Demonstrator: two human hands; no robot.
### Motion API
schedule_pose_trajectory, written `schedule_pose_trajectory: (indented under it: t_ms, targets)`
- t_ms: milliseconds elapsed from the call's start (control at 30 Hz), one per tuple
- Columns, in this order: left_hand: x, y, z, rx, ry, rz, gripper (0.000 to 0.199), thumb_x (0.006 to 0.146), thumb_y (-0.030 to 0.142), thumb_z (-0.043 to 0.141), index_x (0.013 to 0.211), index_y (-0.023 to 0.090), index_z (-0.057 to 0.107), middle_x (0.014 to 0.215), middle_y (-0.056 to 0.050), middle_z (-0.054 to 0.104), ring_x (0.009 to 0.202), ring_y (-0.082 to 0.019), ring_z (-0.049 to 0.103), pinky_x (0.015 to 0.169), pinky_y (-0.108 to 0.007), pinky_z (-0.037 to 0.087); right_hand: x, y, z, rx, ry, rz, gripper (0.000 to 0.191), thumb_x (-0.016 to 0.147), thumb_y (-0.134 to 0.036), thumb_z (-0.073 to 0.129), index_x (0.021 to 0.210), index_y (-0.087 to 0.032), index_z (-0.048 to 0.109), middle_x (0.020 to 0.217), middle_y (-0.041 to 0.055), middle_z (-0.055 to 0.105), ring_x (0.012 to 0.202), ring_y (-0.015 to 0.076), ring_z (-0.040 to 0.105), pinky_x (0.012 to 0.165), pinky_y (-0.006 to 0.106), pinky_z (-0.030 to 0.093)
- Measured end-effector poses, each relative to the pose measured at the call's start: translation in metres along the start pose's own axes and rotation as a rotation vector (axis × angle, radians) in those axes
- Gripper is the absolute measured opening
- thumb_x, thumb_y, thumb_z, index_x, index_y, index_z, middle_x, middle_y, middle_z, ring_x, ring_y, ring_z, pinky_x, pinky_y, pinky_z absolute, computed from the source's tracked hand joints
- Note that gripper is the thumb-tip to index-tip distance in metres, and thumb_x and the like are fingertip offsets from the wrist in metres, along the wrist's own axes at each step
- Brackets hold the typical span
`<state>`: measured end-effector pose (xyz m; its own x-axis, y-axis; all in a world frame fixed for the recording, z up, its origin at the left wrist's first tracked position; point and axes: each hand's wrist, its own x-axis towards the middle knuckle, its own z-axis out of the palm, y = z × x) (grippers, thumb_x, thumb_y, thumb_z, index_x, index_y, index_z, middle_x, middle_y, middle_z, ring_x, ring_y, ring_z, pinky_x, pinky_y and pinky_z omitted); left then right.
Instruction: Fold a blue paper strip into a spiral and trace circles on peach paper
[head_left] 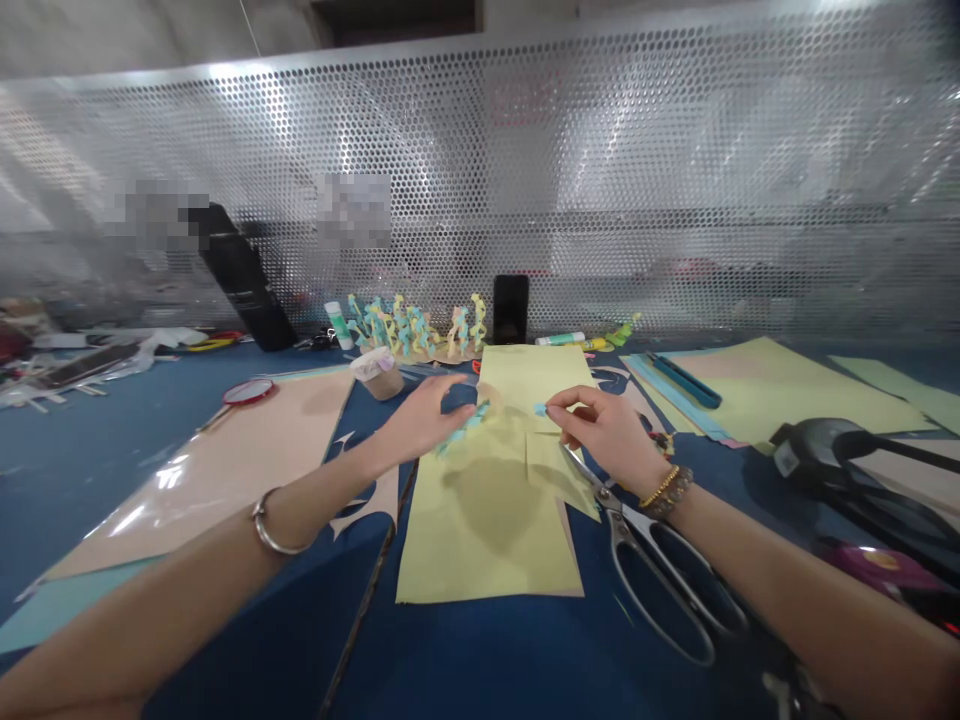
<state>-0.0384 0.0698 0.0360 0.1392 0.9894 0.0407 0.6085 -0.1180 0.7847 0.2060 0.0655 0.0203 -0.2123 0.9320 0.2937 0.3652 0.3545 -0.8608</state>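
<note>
My left hand (427, 415) hovers above a yellow paper sheet (487, 560), thumb and forefinger apart. Beneath its thumb a narrow strip of light-blue paper pieces (471, 422) lies slantwise; whether the thumb touches it I cannot tell. My right hand (607, 435) pinches a small light-blue paper piece (540, 409) between thumb and forefinger. Large metal scissors (637, 545) lie beside and below the right wrist, their tips toward a smaller yellow paper piece (559, 470).
Behind the sheet stand several blue, yellow and pink paper decorations (412, 325), a phone (511, 308) and a glue stick (338, 325). A paper cup (377, 373) sits left. At right are coloured sheets (750, 385), a utility knife (684, 380) and a black device (832, 450).
</note>
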Motion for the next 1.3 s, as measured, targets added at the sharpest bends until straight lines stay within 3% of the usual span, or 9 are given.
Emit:
schedule_pose_trajectory:
  t_ms: [133,233,367,567,700,800,1000,1133,1300]
  targets:
    - [-0.011,0.016,0.025,-0.105,0.095,0.352,0.037,0.078,0.037,0.061,0.112,0.022,0.059,0.121,-0.008,0.059,0.107,-0.023,0.059,0.092,-0.038,0.047,-0.002,-0.002,0.001,-0.005,-0.015,-0.073,0.02,0.079,-0.036,0.058,0.082,-0.017,0.062,0.063,0.0011,0.062,0.049,0.0118,0.057,0.049,0.025,0.045]
    - [-0.018,0.027,0.045,-0.347,-0.036,0.317,0.038,0.075,0.035,0.066,0.109,0.02,0.059,0.117,-0.009,0.062,0.096,-0.021,0.064,0.08,-0.032,0.054,-0.005,-0.004,0.003,-0.024,-0.032,-0.152,0.016,0.081,-0.033,0.057,0.081,-0.017,0.062,0.075,0.0029,0.064,0.053,0.0106,0.058,0.051,0.024,0.046]
    - [-0.017,0.032,0.061,-0.437,0.038,0.265,0.024,0.073,0.032,0.069,0.093,0.019,0.065,0.094,-0.006,0.07,0.086,-0.02,0.067,0.078,-0.031,0.052,-0.005,-0.01,-0.002,-0.049,-0.044,-0.212,0.014,0.082,-0.031,0.057,0.081,-0.018,0.062,0.081,0.0031,0.063,0.056,0.0101,0.059,0.053,0.023,0.047]
    - [-0.015,0.016,0.069,-0.655,-0.044,0.016,0.029,0.068,0.031,0.072,0.093,0.018,0.065,0.093,-0.007,0.071,0.084,-0.021,0.068,0.079,-0.034,0.052,0.012,-0.018,-0.049,-0.331,0.114,-0.262,0.02,0.084,-0.033,0.053,0.091,-0.019,0.064,0.089,0.0041,0.066,0.06,0.0117,0.058,0.057,0.026,0.045]
    - [-0.013,0.003,0.072,-0.727,-0.127,-0.087,0.027,0.069,0.029,0.072,0.093,0.019,0.068,0.092,-0.006,0.071,0.086,-0.02,0.068,0.083,-0.033,0.051,0.02,-0.008,-0.085,-0.888,-0.176,-0.059,0.013,0.078,-0.028,0.057,0.074,-0.022,0.067,0.079,0.0021,0.068,0.067,0.0166,0.058,0.058,0.028,0.038]
    - [-0.009,-0.002,0.074,-0.741,-0.128,-0.102,0.028,0.066,0.029,0.075,0.091,0.02,0.069,0.09,-0.005,0.072,0.09,-0.019,0.067,0.087,-0.032,0.05,0.018,-0.008,-0.097,-0.985,-0.271,0.066,0.012,0.072,-0.031,0.063,0.066,-0.022,0.067,0.067,0.0026,0.067,0.059,0.0173,0.056,0.052,0.028,0.034]
    - [-0.005,-0.005,0.075,-0.723,-0.145,-0.11,0.029,0.065,0.028,0.074,0.093,0.021,0.07,0.095,-0.008,0.073,0.094,-0.023,0.066,0.089,-0.036,0.049,-0.011,-0.026,-0.089,-1.1,-0.242,0.092,0.03,0.07,-0.046,0.063,0.053,-0.021,0.061,0.054,0.0038,0.06,0.047,0.0159,0.053,0.044,0.027,0.026]
    - [-0.006,-0.005,0.074,-0.765,-0.163,-0.126,0.03,0.066,0.028,0.074,0.095,0.022,0.07,0.097,-0.007,0.073,0.097,-0.024,0.065,0.091,-0.036,0.048,-0.039,-0.011,-0.076,-1.289,-0.232,0.116,0.03,0.066,-0.047,0.064,0.057,-0.019,0.058,0.057,0.0077,0.061,0.049,0.0205,0.057,0.043,0.027,0.021]
    - [-0.007,-0.002,0.073,-0.945,-0.172,-0.148,0.022,0.07,0.023,0.071,0.092,0.019,0.07,0.098,-0.007,0.072,0.101,-0.022,0.064,0.098,-0.034,0.045,-0.049,0.013,-0.075,-1.187,-0.338,0.25,0.029,0.067,-0.048,0.061,0.059,-0.021,0.057,0.062,0.009,0.065,0.051,0.0238,0.058,0.043,0.028,0.026]
